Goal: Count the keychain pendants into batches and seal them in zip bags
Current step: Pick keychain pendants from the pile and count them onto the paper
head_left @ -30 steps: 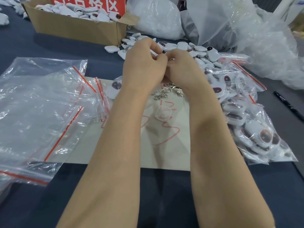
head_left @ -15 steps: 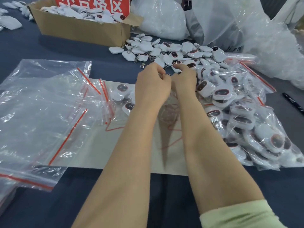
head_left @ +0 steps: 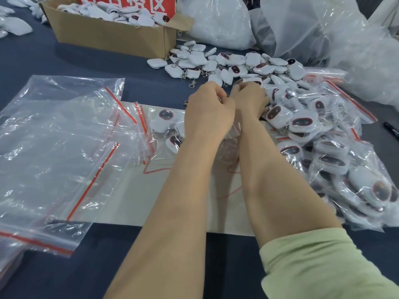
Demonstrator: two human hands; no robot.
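My left hand (head_left: 209,106) and my right hand (head_left: 248,98) sit knuckle to knuckle at the far edge of a pale sheet (head_left: 164,203), fingers curled. Between them they pinch the top of a clear zip bag (head_left: 232,134) that lies under my forearms. White keychain pendants with dark oval faces (head_left: 165,120) show inside it beside my left wrist. My fingertips and the bag's seal are hidden behind my hands. Just beyond my hands, a loose pile of pendants (head_left: 226,63) is spread across the dark blue table.
Empty red-striped zip bags (head_left: 60,137) are stacked at the left. Filled bags of pendants (head_left: 323,147) are heaped at the right. A cardboard box (head_left: 112,37) of pendants stands at the back left, with large plastic bags (head_left: 313,29) behind. A black marker (head_left: 391,131) lies at the right edge.
My hands have come down from in front of the loose pile to the far edge of the sheet. The bag, which hung below them, now lies flat.
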